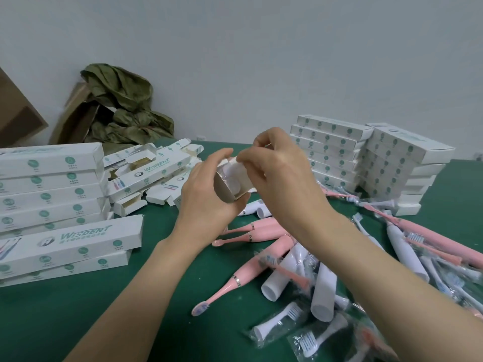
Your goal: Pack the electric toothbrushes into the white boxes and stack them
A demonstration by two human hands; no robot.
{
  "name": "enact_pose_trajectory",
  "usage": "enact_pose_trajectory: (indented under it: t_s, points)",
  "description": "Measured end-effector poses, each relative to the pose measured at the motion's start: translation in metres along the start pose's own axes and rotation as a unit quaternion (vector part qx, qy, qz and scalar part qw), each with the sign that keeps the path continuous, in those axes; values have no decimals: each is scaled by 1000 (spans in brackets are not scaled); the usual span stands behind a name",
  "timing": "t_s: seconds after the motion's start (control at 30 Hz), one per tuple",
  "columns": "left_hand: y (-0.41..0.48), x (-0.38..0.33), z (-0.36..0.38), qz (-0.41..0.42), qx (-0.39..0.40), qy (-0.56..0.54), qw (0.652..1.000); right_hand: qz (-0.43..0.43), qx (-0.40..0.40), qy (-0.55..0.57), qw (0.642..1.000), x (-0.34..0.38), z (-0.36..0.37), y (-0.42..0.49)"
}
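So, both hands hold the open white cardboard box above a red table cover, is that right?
No: the head view shows the table cover is green, not red. The left hand and right hand do hold the open white cardboard box above it.

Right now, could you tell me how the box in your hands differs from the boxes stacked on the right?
The held box is open at its end; the stacked boxes are closed. The held box is raised in the left hand; the stacked boxes lie flat in layers. Both are white.
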State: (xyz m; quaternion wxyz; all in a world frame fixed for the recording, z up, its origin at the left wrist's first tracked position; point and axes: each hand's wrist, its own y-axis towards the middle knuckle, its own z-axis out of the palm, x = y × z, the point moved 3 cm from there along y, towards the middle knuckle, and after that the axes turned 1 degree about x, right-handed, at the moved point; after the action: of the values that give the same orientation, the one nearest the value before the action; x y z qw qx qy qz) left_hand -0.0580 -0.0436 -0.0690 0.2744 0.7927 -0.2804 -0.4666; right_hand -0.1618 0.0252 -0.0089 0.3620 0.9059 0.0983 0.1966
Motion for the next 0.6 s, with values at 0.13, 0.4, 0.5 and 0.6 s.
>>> enact_pose_trajectory:
  t_s: [0.13,0.4,0.5,0.6]
  points:
    - [-2,-6,-2,27,21,-15,999,-83,103,-123,984,3,23,-1]
    - [5,-6,-21,-19,-43,-42,998,8,-74,209,975,-8,17,-5]
    - [4,-9,-18,-14,-38,-31,999,-53,-134,120,982,-5,19,-6]
    - [3,-8,-18,-13,-31,-42,999,-72,-144,40,986,4,26,-5]
